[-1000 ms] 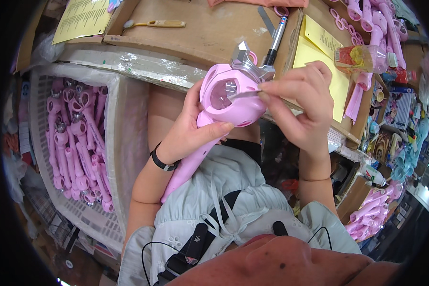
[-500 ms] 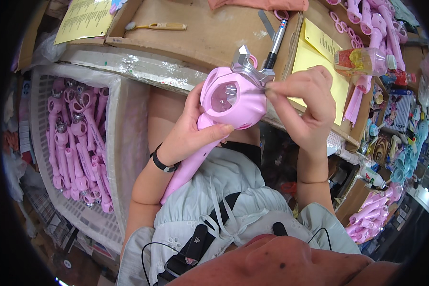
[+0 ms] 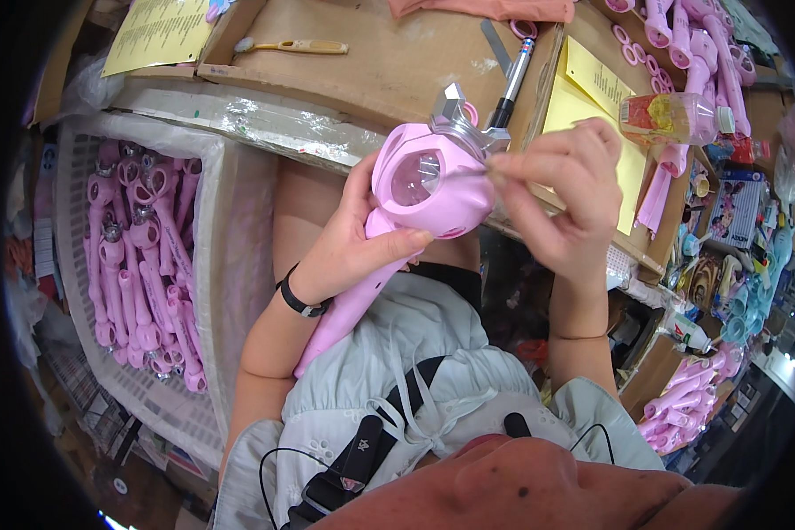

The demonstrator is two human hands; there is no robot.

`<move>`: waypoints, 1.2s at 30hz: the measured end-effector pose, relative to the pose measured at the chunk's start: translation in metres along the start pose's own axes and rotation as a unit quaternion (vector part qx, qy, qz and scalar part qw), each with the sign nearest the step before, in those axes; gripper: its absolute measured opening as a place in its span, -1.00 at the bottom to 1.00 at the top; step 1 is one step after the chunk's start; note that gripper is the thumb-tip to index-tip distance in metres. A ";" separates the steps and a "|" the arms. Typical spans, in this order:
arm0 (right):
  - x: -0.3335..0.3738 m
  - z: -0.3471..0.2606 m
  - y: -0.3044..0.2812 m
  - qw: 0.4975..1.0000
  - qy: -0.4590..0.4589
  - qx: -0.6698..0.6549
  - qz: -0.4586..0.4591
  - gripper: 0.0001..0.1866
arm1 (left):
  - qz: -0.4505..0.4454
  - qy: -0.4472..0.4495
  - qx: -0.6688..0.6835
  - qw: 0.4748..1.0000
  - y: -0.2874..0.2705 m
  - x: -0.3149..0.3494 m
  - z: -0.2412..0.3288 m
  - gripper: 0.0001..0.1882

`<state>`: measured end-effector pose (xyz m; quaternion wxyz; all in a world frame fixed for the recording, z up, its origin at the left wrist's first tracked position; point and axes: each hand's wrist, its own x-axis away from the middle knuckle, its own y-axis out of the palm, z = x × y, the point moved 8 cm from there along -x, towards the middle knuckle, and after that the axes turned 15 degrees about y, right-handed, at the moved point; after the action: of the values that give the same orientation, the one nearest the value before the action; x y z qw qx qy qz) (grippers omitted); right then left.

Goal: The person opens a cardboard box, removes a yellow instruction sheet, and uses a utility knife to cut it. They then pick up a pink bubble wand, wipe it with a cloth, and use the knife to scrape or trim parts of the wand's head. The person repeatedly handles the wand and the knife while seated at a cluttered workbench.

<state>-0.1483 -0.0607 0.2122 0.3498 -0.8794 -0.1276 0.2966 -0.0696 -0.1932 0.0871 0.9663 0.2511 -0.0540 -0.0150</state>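
In my left hand (image 3: 362, 247) is a large pink plastic toy wand (image 3: 458, 201), its fingers wrapped round the neck below the rounded head. The handle slants down to the left against my forearm and clothes. A round opening in the head shows a clear faceted piece (image 3: 426, 172) inside. On top sits a silver crown-like part (image 3: 459, 124). My right hand (image 3: 565, 190) is pinched closed at the right side of the head, beside the silver part. A thin grey sliver runs from its fingertips over the pink surface, too blurred to name.
A white plastic crate (image 3: 216, 221) of similar pink wands stands at left. In the cardboard tray (image 3: 375, 75) ahead lie a toothbrush (image 3: 296, 47) and a marker (image 3: 514, 84). Yellow paper (image 3: 592, 84), a plastic bottle (image 3: 667, 117) and more pink parts (image 3: 702, 57) are at right.
My right fingertips have shifted very slightly left along the wand's head, with the thin sliver still at them. The left hand and the wand stay almost in place.
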 end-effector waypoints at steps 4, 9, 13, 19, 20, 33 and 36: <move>-0.001 -0.011 -0.002 0.997 -0.068 -0.013 -0.034 -0.78 | 0.001 -0.003 -0.004 1.000 0.000 0.000 0.001 -0.15; -0.007 -0.009 -0.005 0.997 -0.072 0.033 -0.009 -0.79 | -0.003 0.001 0.007 1.000 0.001 0.000 0.002 -0.15; -0.006 -0.009 -0.002 0.996 -0.074 0.010 -0.040 -0.79 | -0.002 -0.002 0.010 1.000 0.001 0.000 0.001 -0.15; -0.003 -0.014 -0.003 0.995 -0.082 0.025 -0.042 -0.80 | 0.001 -0.009 0.005 1.000 0.000 0.000 0.001 -0.14; -0.004 -0.015 -0.005 0.995 -0.084 0.024 -0.040 -0.80 | 0.001 -0.005 0.005 1.000 0.000 0.000 0.002 -0.14; -0.004 -0.016 -0.009 0.994 -0.093 0.046 -0.014 -0.81 | -0.002 -0.003 0.008 1.000 0.000 0.001 0.000 -0.13; -0.004 -0.018 -0.007 0.993 -0.102 0.058 -0.028 -0.80 | -0.001 -0.001 0.006 1.000 0.000 0.000 0.000 -0.13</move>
<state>-0.1409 -0.0673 0.2288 0.3934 -0.8191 -0.1692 0.3817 -0.0693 -0.1931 0.0877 0.9647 0.2570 -0.0545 -0.0163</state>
